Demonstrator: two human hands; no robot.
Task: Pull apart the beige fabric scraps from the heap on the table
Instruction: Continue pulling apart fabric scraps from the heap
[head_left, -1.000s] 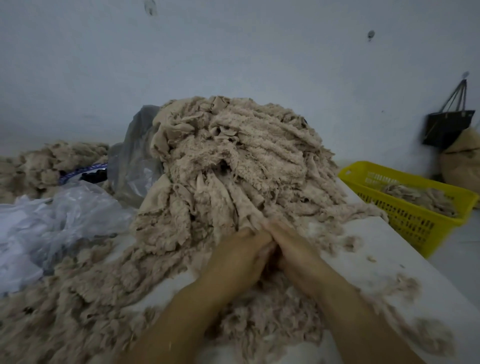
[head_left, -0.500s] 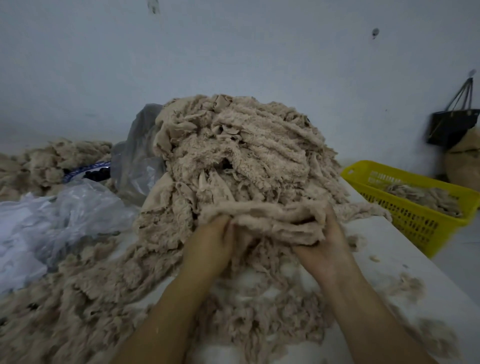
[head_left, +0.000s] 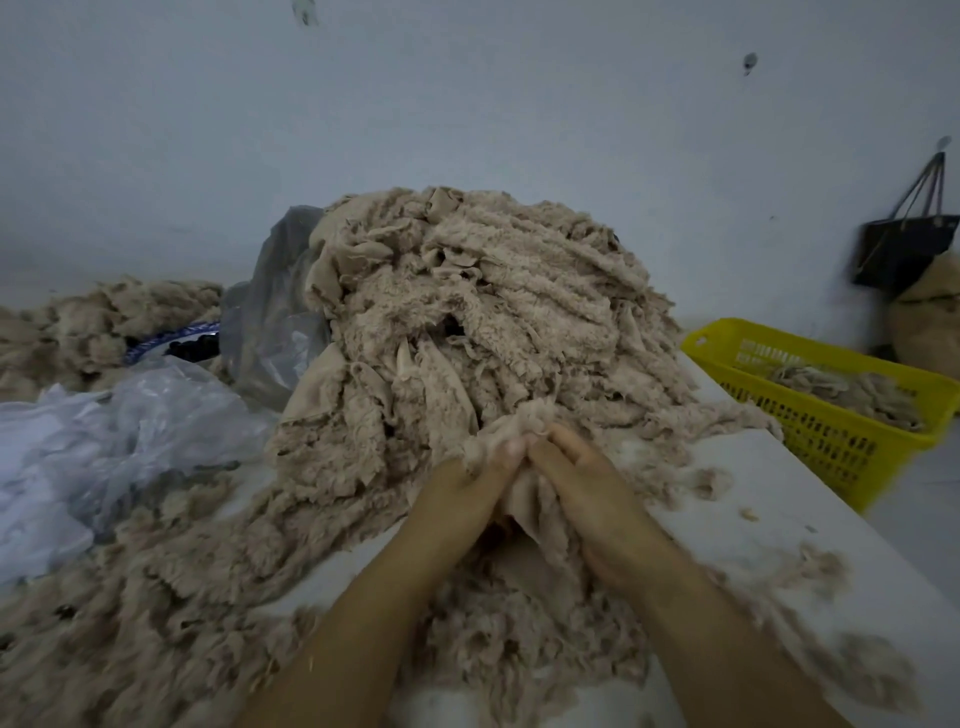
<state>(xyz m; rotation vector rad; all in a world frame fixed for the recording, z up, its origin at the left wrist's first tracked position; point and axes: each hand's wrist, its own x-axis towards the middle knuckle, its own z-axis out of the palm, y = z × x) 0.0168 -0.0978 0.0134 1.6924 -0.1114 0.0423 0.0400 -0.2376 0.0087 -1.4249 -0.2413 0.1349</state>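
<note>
1. The heap sits on the table, centre.
2. Plastic bags lie left of it.
3. The basket stands off the right edge.
4. Left hand and right hand meet on a scrap before the heap.

Two hands, one heap, one yellow basket, two plastic bags.

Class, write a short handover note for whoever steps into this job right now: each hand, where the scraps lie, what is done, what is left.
The left hand and right hand both pinch one beige scrap at the near foot of the heap.
Done: loose scraps lie spread over the table; some lie in the yellow basket.
Left: pull this scrap apart, then most of the heap.
</note>
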